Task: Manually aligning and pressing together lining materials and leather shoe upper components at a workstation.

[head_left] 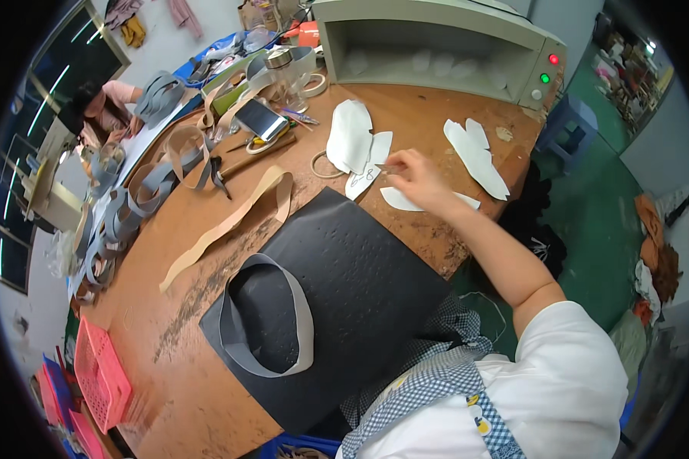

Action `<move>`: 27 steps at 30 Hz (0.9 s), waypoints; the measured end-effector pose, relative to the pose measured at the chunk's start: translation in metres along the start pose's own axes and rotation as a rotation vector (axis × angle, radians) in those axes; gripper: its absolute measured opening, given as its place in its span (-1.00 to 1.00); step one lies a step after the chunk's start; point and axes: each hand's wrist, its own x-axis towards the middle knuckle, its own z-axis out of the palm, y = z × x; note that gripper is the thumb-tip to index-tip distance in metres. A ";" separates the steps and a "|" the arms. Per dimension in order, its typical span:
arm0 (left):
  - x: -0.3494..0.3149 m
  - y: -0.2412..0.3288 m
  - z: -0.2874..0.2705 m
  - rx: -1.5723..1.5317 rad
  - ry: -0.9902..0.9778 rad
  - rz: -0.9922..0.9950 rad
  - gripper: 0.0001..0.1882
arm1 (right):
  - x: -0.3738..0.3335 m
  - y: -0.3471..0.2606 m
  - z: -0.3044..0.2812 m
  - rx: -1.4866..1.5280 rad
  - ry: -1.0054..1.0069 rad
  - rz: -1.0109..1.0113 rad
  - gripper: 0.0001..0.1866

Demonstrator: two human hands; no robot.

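Note:
My right hand point(415, 180) reaches over the far part of the table. Its fingers are pinched together at the edge of a white flat cutout with handwriting point(364, 177); what they hold, if anything, is too small to make out. Against that cutout lies a larger rounded white cutout point(350, 136). Under my wrist rests a curved white cutout point(400, 200). Nearer to me a grey band looped into a ring point(305, 325) stands on a black mat point(360, 268). My left hand is not in view.
A beige cabinet with an open slot point(436, 34) stands at the back. A notched white cutout point(478, 157) lies at right. Leftward are a tan strip point(226, 237), a hammer point(256, 155), a phone point(261, 120), grey looped bands point(122, 222) and a pink basket point(99, 375). Another person point(103, 111) sits far left.

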 end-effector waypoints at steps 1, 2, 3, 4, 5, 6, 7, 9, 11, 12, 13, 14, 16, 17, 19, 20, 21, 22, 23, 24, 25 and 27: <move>-0.001 -0.001 -0.008 -0.017 -0.035 -0.043 -0.83 | -0.005 -0.005 -0.022 -0.070 -0.070 0.083 -0.60; -0.008 0.001 -0.015 -0.035 -0.071 -0.097 -0.84 | -0.013 -0.006 -0.039 -0.152 -0.142 0.059 -0.55; -0.012 0.007 -0.020 -0.057 -0.107 -0.148 -0.85 | -0.020 -0.005 -0.057 -0.240 -0.214 0.035 -0.50; -0.013 0.013 -0.025 -0.080 -0.143 -0.197 -0.86 | -0.029 -0.006 -0.067 -0.327 -0.268 -0.018 -0.39; -0.015 0.018 -0.029 -0.102 -0.177 -0.247 -0.86 | -0.035 -0.001 -0.068 -0.324 -0.274 -0.013 -0.39; -0.013 0.022 -0.035 -0.124 -0.214 -0.288 -0.86 | -0.040 0.002 -0.069 -0.441 -0.314 -0.051 -0.36; -0.011 0.025 -0.041 -0.146 -0.251 -0.329 -0.86 | -0.045 0.005 -0.070 -0.559 -0.355 -0.090 -0.34; -0.008 0.035 -0.052 -0.189 -0.319 -0.412 -0.86 | -0.056 0.015 -0.060 -0.623 -0.287 -0.147 -0.42; -0.002 0.063 -0.064 -0.228 -0.369 -0.479 -0.84 | -0.061 0.021 -0.064 -0.602 -0.296 -0.133 -0.54; 0.007 0.082 -0.075 -0.416 -0.200 -0.601 -0.84 | -0.064 0.027 -0.064 -0.660 -0.187 -0.227 -0.64; 0.031 0.101 -0.079 -0.607 -0.046 -0.708 -0.84 | -0.067 0.039 -0.070 -0.676 -0.164 -0.217 -0.64; 0.046 0.105 -0.073 -0.541 0.067 -0.571 -0.85 | -0.066 0.048 -0.070 -0.656 -0.125 -0.253 -0.64; 0.074 0.108 -0.052 -0.396 0.228 -0.334 -0.86 | -0.060 0.054 -0.079 -0.549 0.043 -0.301 -0.73; 0.085 0.110 -0.045 -0.343 0.184 -0.247 -0.87 | -0.052 0.050 -0.085 -0.549 0.053 -0.302 -0.73; 0.104 0.105 -0.018 -0.327 0.138 -0.140 -0.87 | -0.024 0.040 -0.097 -0.218 0.158 -0.074 -0.83; 0.112 0.098 -0.003 -0.163 0.181 -0.082 -0.88 | -0.006 0.040 -0.104 -0.144 0.196 -0.034 -0.82; 0.118 0.093 0.010 0.002 0.227 -0.026 -0.88 | 0.015 0.051 -0.107 -0.145 0.203 -0.035 -0.82; 0.131 0.098 0.016 0.141 0.363 0.140 -0.89 | 0.038 0.073 -0.106 0.017 0.235 0.009 -0.80; 0.130 0.094 0.022 0.208 0.360 0.104 -0.89 | 0.061 0.090 -0.105 0.186 0.263 0.049 -0.78; 0.128 0.090 0.026 0.186 0.374 0.072 -0.89 | 0.086 0.100 -0.102 0.257 0.278 0.117 -0.75; 0.126 0.087 0.030 0.164 0.390 0.040 -0.89 | 0.113 0.109 -0.101 0.328 0.291 0.185 -0.71; 0.121 0.078 0.026 0.141 0.337 0.021 -0.89 | 0.173 0.134 -0.089 0.381 0.324 0.217 -0.68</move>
